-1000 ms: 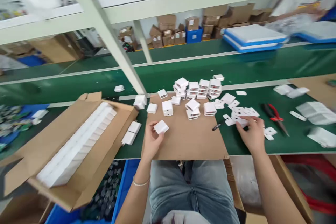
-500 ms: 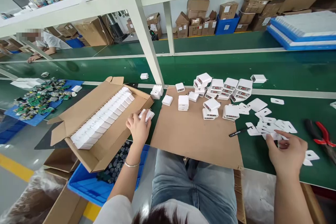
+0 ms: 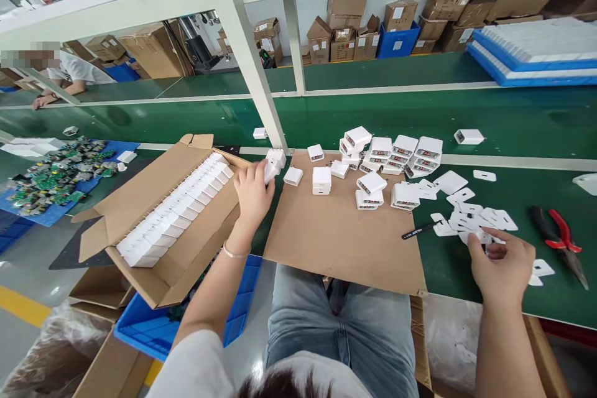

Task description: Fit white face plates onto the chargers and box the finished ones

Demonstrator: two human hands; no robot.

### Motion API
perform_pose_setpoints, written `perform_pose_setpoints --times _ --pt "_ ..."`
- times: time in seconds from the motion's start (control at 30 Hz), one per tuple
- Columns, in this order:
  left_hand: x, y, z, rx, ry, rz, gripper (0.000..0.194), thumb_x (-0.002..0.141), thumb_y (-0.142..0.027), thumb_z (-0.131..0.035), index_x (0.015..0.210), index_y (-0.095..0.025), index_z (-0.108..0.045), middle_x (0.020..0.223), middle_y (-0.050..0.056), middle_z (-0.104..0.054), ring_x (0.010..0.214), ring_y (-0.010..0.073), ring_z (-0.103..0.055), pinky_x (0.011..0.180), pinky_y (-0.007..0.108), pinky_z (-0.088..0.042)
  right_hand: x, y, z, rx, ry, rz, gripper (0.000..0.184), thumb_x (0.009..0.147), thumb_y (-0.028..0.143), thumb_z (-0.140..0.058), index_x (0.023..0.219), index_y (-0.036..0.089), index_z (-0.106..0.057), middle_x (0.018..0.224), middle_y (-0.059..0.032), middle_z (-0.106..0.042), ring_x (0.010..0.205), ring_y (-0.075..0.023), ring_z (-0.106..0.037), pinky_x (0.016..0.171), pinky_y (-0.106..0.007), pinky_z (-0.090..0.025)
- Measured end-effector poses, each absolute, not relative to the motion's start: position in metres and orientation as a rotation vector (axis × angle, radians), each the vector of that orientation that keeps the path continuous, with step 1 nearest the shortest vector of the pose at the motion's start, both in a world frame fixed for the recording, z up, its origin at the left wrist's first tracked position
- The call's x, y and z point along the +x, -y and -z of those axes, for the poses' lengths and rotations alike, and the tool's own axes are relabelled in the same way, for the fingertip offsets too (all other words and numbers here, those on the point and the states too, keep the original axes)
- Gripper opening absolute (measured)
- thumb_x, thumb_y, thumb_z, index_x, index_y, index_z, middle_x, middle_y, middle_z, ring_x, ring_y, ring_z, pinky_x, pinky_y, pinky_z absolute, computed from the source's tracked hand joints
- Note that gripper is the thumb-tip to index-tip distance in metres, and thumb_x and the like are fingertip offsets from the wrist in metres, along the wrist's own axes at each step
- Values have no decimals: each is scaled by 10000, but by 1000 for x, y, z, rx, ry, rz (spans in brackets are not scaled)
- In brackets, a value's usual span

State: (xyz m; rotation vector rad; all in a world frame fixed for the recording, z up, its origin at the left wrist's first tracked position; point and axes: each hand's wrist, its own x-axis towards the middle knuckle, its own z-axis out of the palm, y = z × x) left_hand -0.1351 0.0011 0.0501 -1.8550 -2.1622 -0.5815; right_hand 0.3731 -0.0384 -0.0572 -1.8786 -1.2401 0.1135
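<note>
My left hand [image 3: 253,196] is closed on a small white plastic housing [image 3: 270,171], just beside more white housings [image 3: 277,157] at the foot of the post. On the right, my right hand [image 3: 506,267] pinches a flat white slotted plate [image 3: 495,238] at the edge of a loose pile of such plates [image 3: 466,216]. Stacked white housings [image 3: 372,183], some with their open ends showing, stand along the back of a brown cardboard sheet [image 3: 345,242]. To the left, an open carton [image 3: 191,267] holds a long row of white pieces [image 3: 172,211].
Black tweezers [image 3: 416,231] lie by the plates, red-and-black pliers [image 3: 562,242] at far right. Circuit boards [image 3: 69,174] heap on a blue sheet at left. A blue crate [image 3: 144,323] sits below the carton. A frame post [image 3: 252,56] rises behind; a person [image 3: 79,68] sits across the bench.
My left hand has moved away from me and slightly right with the white housing, up to those by the post. My right hand stays at the plates. The view has shifted a little.
</note>
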Motion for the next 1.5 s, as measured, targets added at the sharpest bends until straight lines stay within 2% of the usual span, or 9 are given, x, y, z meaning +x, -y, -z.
perform_pose_setpoints --times 0.13,0.33,0.5,0.63,0.83,1.0,1.13,1.37,1.5 --pt "-144 -59 -80 -1946 2240 652 608 880 -114 -537 1484 -90 -469 1407 218 -553 1293 410 -509 1067 532 -400 373 38 55 -1898 1200 -140 427 763 423 -693 1091 156 -751 702 -39 -483 878 -300 -560 697 -430 -493" --pt "-142 -79 -81 -2326 2204 686 575 814 -132 -616 1384 -157 -546 1223 146 -570 1065 285 -625 947 417 -517 374 37 56 -1883 1165 -165 445 781 434 -690 1092 119 -736 728 -41 -499 820 -261 -549 679 -392 -492" --pt "-132 -61 -65 -2244 2277 431 584 831 -235 -655 1367 -83 -481 1124 172 -640 1032 336 -661 836 397 -534 374 36 58 -1903 1178 -181 454 782 461 -686 1087 128 -737 772 -44 -522 834 -250 -554 717 -388 -501" --pt "-129 -49 -64 -1959 2306 148 359 883 -339 -611 1129 -78 -608 1156 220 -623 987 351 -685 761 394 -538 373 36 59 -1908 1158 -193 436 786 465 -669 1089 159 -739 847 -39 -545 739 -202 -537 762 -408 -517" --pt "-131 -50 -63 -1957 2235 -168 287 901 -226 -551 1149 -93 -605 981 180 -675 970 357 -675 791 416 -513 373 36 59 -1892 1220 -159 383 798 458 -658 1030 166 -746 847 -74 -607 764 -218 -542 730 -386 -497" --pt "-130 -45 -52 -1858 2183 -27 343 904 -277 -585 1196 -99 -597 1233 254 -582 1175 422 -566 930 487 -463 371 34 60 -1870 1267 -121 386 814 499 -636 992 167 -727 860 -95 -629 846 -258 -576 712 -383 -490" --pt "-126 -51 -48 -1852 2125 248 440 934 -380 -571 1273 -98 -573 1205 239 -562 1127 408 -576 908 479 -467 368 34 61 -1922 1300 -109 422 829 515 -622 1045 164 -715 819 -60 -612 751 -235 -571 700 -379 -461" --pt "-103 -161 -57 -2186 1948 118 487 928 -48 -396 1398 -69 -522 1468 260 -499 1432 381 -419 1120 493 -357 365 34 61 -1910 1173 -224 499 837 588 -656 1105 168 -688 796 -41 -610 712 -215 -577 681 -366 -467" --pt "-102 -228 -58 -2184 2057 25 499 942 -85 -481 1438 -37 -498 1555 289 -432 1548 395 -286 1200 536 -278 361 34 57 -1786 978 -150 579 859 682 -620 1075 145 -647 926 -105 -662 745 -209 -605 706 -359 -490"
